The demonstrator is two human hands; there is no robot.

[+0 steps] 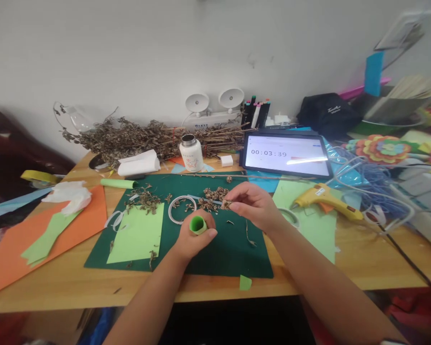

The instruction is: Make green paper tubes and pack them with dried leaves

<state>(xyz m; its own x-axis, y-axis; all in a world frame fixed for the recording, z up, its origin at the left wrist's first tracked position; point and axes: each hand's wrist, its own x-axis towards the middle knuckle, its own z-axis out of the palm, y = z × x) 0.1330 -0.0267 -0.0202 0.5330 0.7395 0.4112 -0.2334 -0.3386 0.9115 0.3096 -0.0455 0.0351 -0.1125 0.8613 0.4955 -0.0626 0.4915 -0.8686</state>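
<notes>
My left hand is closed round a small rolled green paper tube, held upright with its open end toward me. Just to the right, my right hand pinches a clump of dried plant bits between thumb and fingers, a little above and to the right of the tube. Both hands hover over a dark green cutting mat. More dried plant crumbs lie on the mat behind the hands, beside a white tape ring.
A light green sheet lies on the mat's left, an orange sheet farther left. A yellow glue gun rests at right. Behind stand a tablet showing a timer, a white bottle and a bundle of dried branches.
</notes>
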